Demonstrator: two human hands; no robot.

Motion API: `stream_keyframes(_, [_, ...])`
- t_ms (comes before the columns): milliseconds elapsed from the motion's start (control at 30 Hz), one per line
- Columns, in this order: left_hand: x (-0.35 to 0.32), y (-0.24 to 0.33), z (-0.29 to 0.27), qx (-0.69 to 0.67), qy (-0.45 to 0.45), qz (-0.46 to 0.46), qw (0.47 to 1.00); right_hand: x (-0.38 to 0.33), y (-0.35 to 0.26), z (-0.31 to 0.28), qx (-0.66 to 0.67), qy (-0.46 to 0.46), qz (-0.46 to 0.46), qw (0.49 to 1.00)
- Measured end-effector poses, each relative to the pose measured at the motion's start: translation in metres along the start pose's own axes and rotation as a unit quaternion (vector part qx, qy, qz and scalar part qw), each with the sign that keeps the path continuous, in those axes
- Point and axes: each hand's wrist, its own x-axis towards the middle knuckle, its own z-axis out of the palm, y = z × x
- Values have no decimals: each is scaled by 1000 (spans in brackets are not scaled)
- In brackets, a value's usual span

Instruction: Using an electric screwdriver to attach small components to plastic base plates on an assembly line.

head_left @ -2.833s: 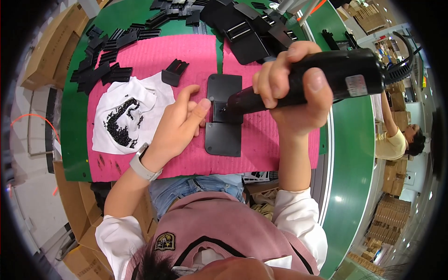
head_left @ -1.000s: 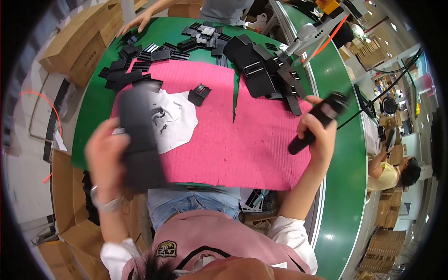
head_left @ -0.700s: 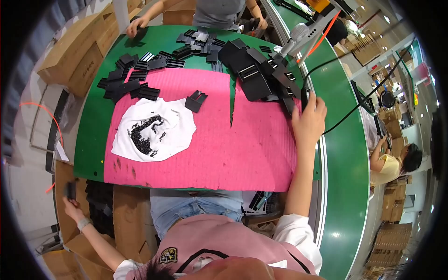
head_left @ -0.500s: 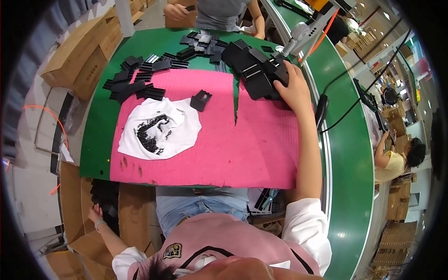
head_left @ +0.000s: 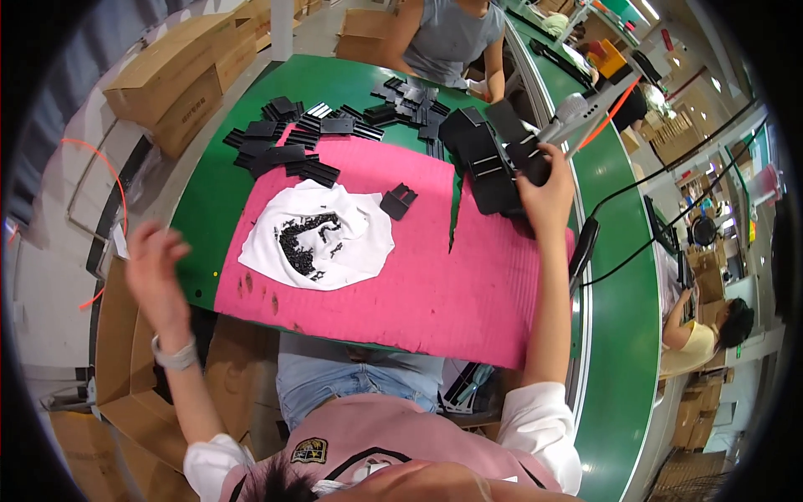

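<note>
My right hand (head_left: pixel 548 192) is closed on a black plastic part (head_left: pixel 523 153) at the right end of a heap of larger black plastic parts (head_left: pixel 493 186). Off the left edge of the green table, my left hand (head_left: pixel 156 263) is raised with its fingers apart, slightly blurred, and nothing shows in it. A white cloth (head_left: pixel 355 251) lies on the pink sheet (head_left: pixel 435 293), with many tiny black pieces (head_left: pixel 294 243) heaped on it. Just right of the cloth is a single small black part (head_left: pixel 398 201).
Piles of black ribbed parts (head_left: pixel 272 155) cover the far left of the green table (head_left: pixel 205 205). An open cardboard box (head_left: pixel 117 335) stands below my left arm. Across the table is another person (head_left: pixel 456 42). A black cable (head_left: pixel 619 201) hangs at the right.
My left hand has come up out of the cardboard box to above its far side, with nothing visible in it. My right hand now tilts the black part up on the heap. The view has shifted.
</note>
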Motion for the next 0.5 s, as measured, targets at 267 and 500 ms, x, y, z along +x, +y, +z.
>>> stream_keyframes(267, [-47,-15,188,-217,-264,-104,934,-51,-167,20,105,-87,-204,969])
stream_keyframes(500, [-7,-21,156,-251,-140,-150,946,23,-159,104,297,-294,-71,906])
